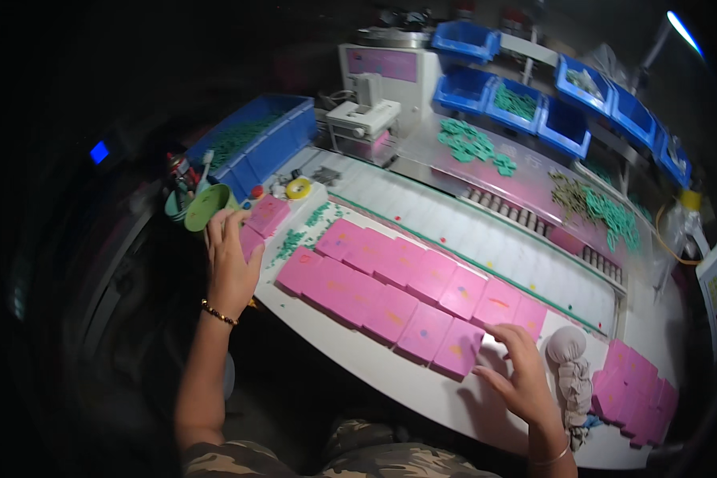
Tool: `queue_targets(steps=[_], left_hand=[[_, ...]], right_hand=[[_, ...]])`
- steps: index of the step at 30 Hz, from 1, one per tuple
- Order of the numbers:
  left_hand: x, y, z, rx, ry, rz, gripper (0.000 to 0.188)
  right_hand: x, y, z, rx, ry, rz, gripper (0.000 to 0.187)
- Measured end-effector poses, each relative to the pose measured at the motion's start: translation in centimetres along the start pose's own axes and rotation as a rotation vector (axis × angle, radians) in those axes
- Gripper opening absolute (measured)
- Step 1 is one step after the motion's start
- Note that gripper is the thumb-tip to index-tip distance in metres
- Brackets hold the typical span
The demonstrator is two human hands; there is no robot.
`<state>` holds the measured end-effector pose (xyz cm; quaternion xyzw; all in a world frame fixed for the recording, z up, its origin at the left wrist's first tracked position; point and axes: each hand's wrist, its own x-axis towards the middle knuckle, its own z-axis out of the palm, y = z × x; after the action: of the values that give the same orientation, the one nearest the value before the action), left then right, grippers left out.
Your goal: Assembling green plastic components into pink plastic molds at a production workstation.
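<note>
At the left end of the white worktop my left hand (pixel 233 267) curls its fingers and thumb around a small pink block (pixel 250 240), partly hidden by the hand. Another pink block (pixel 270 213) sits just beyond it. Two side-by-side rows of flat pink blocks, a near row (pixel 334 288) and a far row (pixel 410 267), run across the worktop, some with small coloured marks on top. By the right end of the near row, my right hand (pixel 519 381) has thumb and fingers apart, close to the last block (pixel 459 347), with nothing visible held.
Small green pieces (pixel 291 241) lie beside the rows. Behind runs a pale conveyor belt (pixel 462 235) with green edges. A blue bin (pixel 271 143) stands back left; blue trays (pixel 514 103) hang behind. A grey cloth bundle (pixel 573 374) and more pink blocks (pixel 633 390) lie at right.
</note>
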<state>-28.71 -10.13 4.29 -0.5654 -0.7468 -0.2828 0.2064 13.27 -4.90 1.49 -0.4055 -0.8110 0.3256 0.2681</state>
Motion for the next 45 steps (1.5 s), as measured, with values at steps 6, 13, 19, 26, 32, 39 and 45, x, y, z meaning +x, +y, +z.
queue_targets(steps=[6, 13, 19, 26, 32, 39, 45], left_hand=[[-0.1, 10.0, 2.3, -0.412, 0.011, 0.240, 0.040], [-2.7, 19.5, 6.5, -0.942, -0.198, 0.390, 0.038], [-4.3, 23.1, 8.2, -1.711, -1.014, -0.169, 0.045], [-4.8, 25.2, 8.2, -1.924, -1.626, -0.270, 0.070], [-4.6, 26.4, 7.4, -1.485, -1.173, 0.132, 0.093], [-4.2, 26.6, 9.0, -1.350, -0.962, 0.578, 0.102], [-2.7, 25.7, 8.8, -1.257, -1.020, 0.723, 0.099]], right_hand=[[1.2, 0.4, 2.7, -0.246, -0.055, -0.112, 0.078], [-0.1, 0.8, 2.2, -0.318, -0.036, -0.095, 0.085], [-2.0, 0.7, -2.1, -0.135, 0.279, -0.203, 0.081], [-2.8, 1.6, -3.2, -0.006, 0.232, -0.228, 0.091], [-3.4, 2.7, -2.7, 0.297, 0.184, -0.042, 0.103], [-2.8, 1.8, -2.3, 0.147, 0.180, -0.038, 0.075], [-3.0, 1.6, -3.3, -0.029, 0.116, -0.111, 0.071]])
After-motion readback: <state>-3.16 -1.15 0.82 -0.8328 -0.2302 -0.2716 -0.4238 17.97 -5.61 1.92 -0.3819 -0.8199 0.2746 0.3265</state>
